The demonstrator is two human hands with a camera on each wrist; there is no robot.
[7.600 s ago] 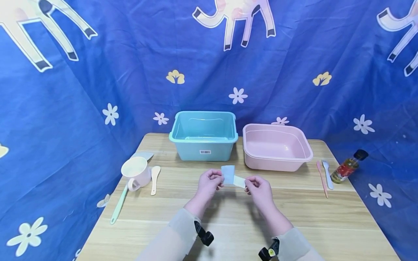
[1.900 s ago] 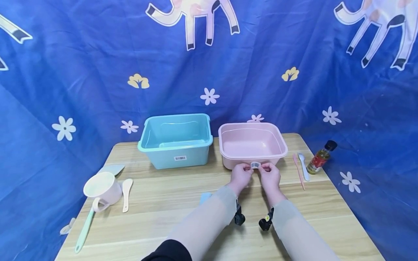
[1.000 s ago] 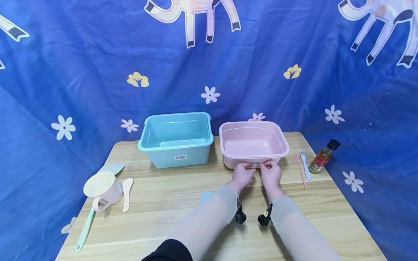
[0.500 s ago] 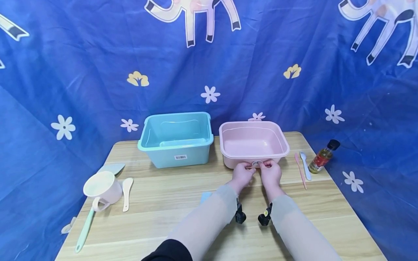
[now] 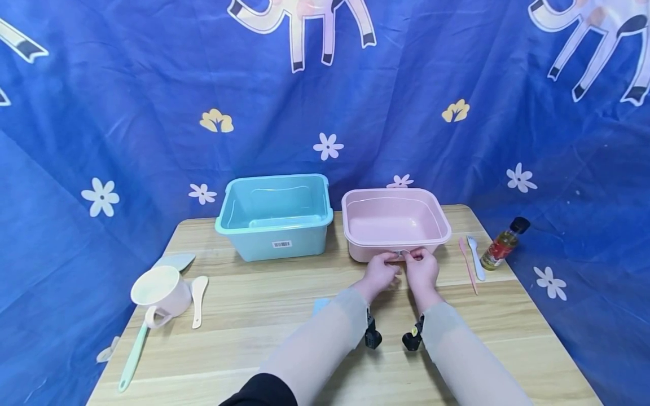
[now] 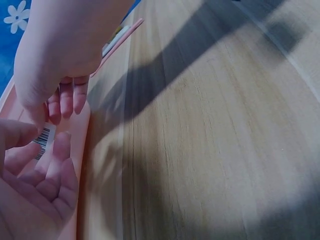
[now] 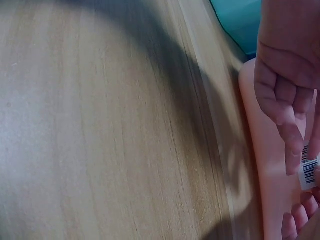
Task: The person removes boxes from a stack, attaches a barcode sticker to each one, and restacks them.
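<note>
A white barcode sticker (image 7: 309,170) lies against the front wall of the pink basin (image 5: 396,246), between my two hands. My left hand (image 5: 381,273) is at its left part, with fingertips touching it and the other fingers loosely bent, apart from one another. My right hand (image 5: 421,272) has thumb and fingertips at the sticker's right end. In the left wrist view, dark bars of the sticker show between the two hands, while its ends are hidden by fingertips. From the head, the fingers cover most of it.
A turquoise bin (image 5: 276,242) with its own barcode label stands left of the basin. A pink knife (image 5: 468,266), blue fork (image 5: 476,259) and bottle (image 5: 500,248) lie right. Far left are a cup (image 5: 161,293), spoon (image 5: 198,301) and spatula (image 5: 134,358). Blue paper (image 5: 321,304) lies near the left forearm.
Both hands have gone from holding papers over the table to the basin's front, bringing a barcode sticker onto it. Just now my left fingers loosened and spread; the right hand has stayed.
</note>
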